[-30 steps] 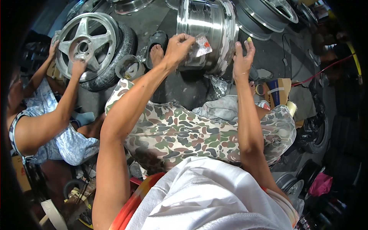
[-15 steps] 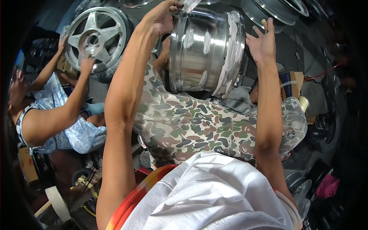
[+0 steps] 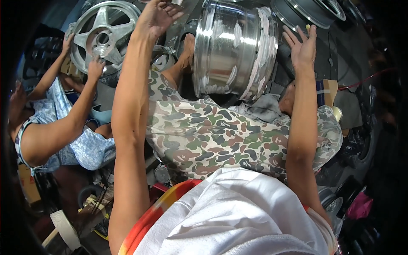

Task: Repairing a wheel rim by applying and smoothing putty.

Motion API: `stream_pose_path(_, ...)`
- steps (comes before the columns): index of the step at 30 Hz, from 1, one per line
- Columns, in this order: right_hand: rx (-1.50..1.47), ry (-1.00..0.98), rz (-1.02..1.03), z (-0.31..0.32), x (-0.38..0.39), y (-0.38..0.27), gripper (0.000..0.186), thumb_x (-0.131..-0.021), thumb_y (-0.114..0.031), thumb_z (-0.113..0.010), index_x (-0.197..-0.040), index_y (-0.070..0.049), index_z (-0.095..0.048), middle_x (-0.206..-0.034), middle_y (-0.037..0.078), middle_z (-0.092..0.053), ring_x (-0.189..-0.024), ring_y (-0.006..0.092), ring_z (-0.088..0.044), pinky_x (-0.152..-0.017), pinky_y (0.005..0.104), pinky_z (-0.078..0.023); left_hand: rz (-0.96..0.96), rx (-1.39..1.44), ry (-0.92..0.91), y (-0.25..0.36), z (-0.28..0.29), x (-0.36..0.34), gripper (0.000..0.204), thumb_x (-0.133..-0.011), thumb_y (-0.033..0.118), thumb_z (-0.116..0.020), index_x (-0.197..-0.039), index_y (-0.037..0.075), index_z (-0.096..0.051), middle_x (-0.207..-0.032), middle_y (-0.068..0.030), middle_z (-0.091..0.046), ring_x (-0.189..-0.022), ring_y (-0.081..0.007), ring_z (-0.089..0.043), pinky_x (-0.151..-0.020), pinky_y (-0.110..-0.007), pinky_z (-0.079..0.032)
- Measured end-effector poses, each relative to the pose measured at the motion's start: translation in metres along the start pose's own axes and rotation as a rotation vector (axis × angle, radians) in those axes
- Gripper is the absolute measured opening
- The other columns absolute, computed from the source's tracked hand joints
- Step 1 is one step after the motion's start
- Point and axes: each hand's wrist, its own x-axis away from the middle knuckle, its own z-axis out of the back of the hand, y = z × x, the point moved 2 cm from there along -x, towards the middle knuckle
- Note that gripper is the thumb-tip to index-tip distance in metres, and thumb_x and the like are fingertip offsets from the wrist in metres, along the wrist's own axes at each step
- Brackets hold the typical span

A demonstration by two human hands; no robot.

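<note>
A: Where is the rim [image 3: 236, 49]?
B: Upper centre of the frame, on edge on the camouflage lap [image 3: 221, 136], barrel towards us, white smears around its right lip.

A: And the hands?
B: The left hand [image 3: 158, 17] is at the top, left of the rim, fingers spread wide and holding nothing; I can't tell whether it touches the metal. The right hand [image 3: 302, 44] is open too, palm flat, just beside the right lip.

A: How would you handle this step well?
B: My judgement: steady it with a flat palm on each side rather than fingertips, since polished metal probably slips. Keep the weight on the lap, and keep fingers off the smeared lip.

A: Any packages or labels?
B: A brown cardboard box [image 3: 326, 91] sits right of centre, behind the right forearm, with a dark blue patch on it. Another brown box [image 3: 28, 182] is at the left edge, lower down. A pink bag-like thing [image 3: 360, 205] lies lower right; too blurred to say more.

A: Anyone else?
B: A person in blue, left of frame, has both hands on a spoked wheel [image 3: 103, 36] at upper left.
</note>
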Motion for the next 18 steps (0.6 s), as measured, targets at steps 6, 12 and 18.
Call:
stream_pose_path(6,-0.048,0.007,0.010,0.017,0.005,0.006,0.076,-0.108,-0.047,-0.048,-0.157,0.002,-0.016,-0.150,0.033,-0.033,-0.120,0.0530,-0.061,-0.102,0.0533,-0.056,-0.193,-0.027,0.129,-0.052,-0.015,-0.015,0.015,-0.096,0.023,-0.059,-0.087,0.013,-0.064,-0.081,0.0007,-0.060,-0.078,-0.0149,-0.058,-0.080,-0.031,-0.048)
stream_pose_path(12,-0.067,-0.023,-0.029,0.030,0.004,0.013,0.065,-0.109,-0.044,-0.047,-0.147,0.005,-0.026,-0.141,0.032,-0.040,-0.116,0.0524,-0.064,-0.101,0.0537,-0.057,-0.239,-0.201,0.109,-0.076,-0.012,-0.020,0.019,-0.098,0.026,-0.057,-0.089,0.014,-0.069,-0.075,0.0031,-0.062,-0.069,-0.0112,-0.057,-0.065,-0.025,-0.043)
stream_pose_path(18,-0.011,-0.076,-0.076,0.023,0.010,0.025,0.067,-0.109,-0.042,-0.046,-0.150,0.007,-0.024,-0.138,0.030,-0.044,-0.115,0.0486,-0.065,-0.100,0.0508,-0.057,-0.274,-0.214,0.114,-0.077,-0.023,-0.020,0.024,-0.099,0.023,-0.054,-0.101,0.009,-0.074,-0.082,0.0003,-0.070,-0.069,-0.0098,-0.061,-0.061,-0.025,-0.045)
